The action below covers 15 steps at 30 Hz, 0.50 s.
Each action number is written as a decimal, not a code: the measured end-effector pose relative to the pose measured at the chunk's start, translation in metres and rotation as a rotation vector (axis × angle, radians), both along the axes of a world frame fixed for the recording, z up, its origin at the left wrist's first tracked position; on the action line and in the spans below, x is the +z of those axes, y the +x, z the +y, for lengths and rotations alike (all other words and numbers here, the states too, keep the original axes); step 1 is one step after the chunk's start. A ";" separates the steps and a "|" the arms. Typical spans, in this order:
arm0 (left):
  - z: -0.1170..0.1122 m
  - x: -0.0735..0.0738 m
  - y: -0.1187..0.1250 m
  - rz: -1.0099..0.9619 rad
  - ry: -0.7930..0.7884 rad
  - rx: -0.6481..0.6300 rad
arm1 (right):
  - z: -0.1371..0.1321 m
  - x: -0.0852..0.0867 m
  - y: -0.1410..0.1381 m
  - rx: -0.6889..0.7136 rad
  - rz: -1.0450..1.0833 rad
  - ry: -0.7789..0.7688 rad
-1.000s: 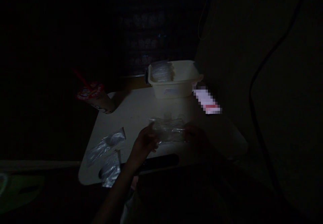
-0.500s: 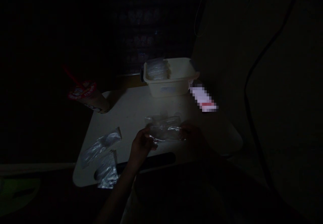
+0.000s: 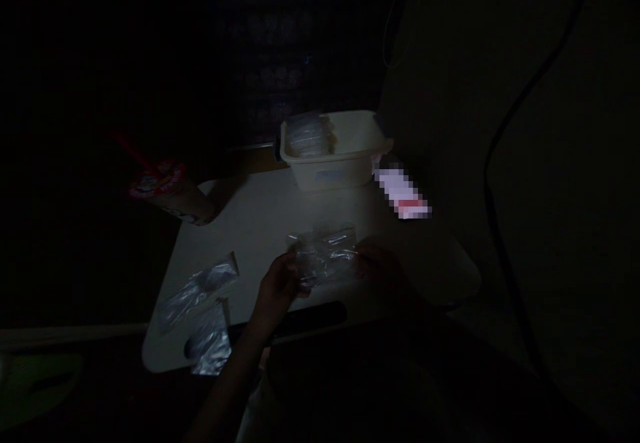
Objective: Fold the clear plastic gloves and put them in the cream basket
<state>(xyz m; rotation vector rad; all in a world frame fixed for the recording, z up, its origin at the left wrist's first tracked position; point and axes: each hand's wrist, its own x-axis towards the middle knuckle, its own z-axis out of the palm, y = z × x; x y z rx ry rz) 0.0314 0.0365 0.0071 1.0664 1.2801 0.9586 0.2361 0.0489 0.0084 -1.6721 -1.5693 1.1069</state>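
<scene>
Clear plastic bag [image 3: 323, 256] is being held over the tabletop [image 3: 260, 223] between a person's two hands, its crumpled plastic catching the light. The left hand [image 3: 279, 288] is reaching in from the lower left on an angled forearm [image 3: 225, 376], its fingers [image 3: 290, 271] curling around and pinching the bag's near end. The right hand [image 3: 383, 271] is sitting in deep shadow against the far end, its grip impossible to make out. Two more plastic bags [image 3: 197, 293] [image 3: 210, 340] are lying toward the front left. A cream plastic tub [image 3: 345, 176] holding stacked bags [image 3: 307, 135] is standing at the back, a blurred white packet [image 3: 400, 193] is lying just beside it, and a tilted cup [image 3: 175, 193] with a red straw [image 3: 133, 153] is resting at the back left corner.
</scene>
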 end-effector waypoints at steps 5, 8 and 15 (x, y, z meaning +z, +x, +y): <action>-0.002 0.005 -0.002 0.060 0.015 -0.053 | -0.002 -0.006 0.002 0.009 -0.012 0.008; -0.004 0.006 -0.005 0.037 0.038 -0.075 | -0.001 -0.008 0.002 0.001 -0.028 0.018; -0.006 0.015 -0.018 0.317 0.099 0.138 | 0.001 -0.007 0.001 -0.005 -0.019 0.013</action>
